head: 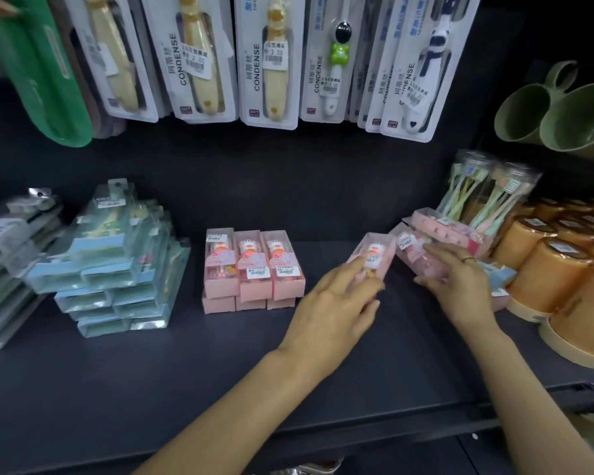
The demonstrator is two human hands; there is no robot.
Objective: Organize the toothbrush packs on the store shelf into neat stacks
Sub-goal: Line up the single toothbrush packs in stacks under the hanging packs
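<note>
On the dark shelf (220,354) stands a tidy two-layer block of pink toothbrush packs (252,269), three side by side. My left hand (333,303) grips one pink pack (372,255) just right of that block, thumb under it and fingers over it. My right hand (456,279) rests with curled fingers on another pink pack (415,255) in a loose pile; a further pink pack (439,228) lies behind it. A blue pack (498,269) shows under my right hand.
A leaning stack of blue-green packs (110,269) sits at the left, grey packs (11,255) beyond it. Carded toothbrushes (271,60) hang above. Clear tubes of brushes (484,197), orange cups (556,269) and green mugs (559,114) crowd the right.
</note>
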